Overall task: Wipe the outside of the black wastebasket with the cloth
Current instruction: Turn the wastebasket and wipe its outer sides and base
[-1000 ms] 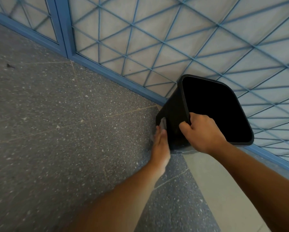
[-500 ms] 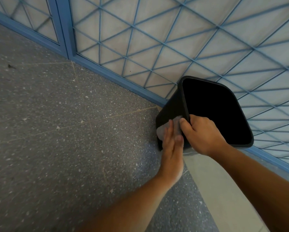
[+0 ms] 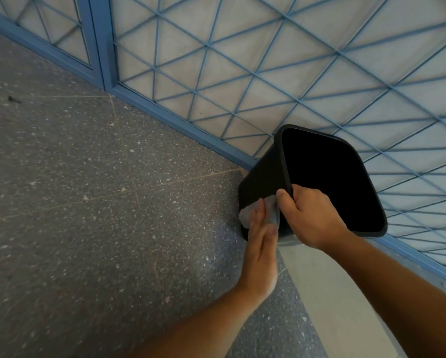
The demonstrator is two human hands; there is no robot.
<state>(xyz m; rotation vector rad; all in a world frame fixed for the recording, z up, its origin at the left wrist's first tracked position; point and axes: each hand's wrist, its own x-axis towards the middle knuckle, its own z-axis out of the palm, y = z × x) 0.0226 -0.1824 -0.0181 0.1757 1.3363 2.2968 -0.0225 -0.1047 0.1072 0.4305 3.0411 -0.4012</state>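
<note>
The black wastebasket (image 3: 264, 174) stands tilted on the floor near the blue door frame, its dark opening facing me. My right hand (image 3: 311, 218) grips its near rim, thumb on the outside and fingers curled inside. A grey cloth (image 3: 247, 214) lies flat against the basket's left outer wall. My left hand (image 3: 262, 241) presses that cloth to the wall with straight fingers; most of the cloth is hidden under the palm.
Speckled dark grey floor (image 3: 100, 215) spreads to the left. A blue metal lattice door (image 3: 242, 73) runs along the back and right, close behind the basket. A pale floor strip (image 3: 327, 293) lies under my right forearm.
My left hand slid upward along the basket's left wall, bringing more of the cloth into sight. The right hand kept its grip on the rim.
</note>
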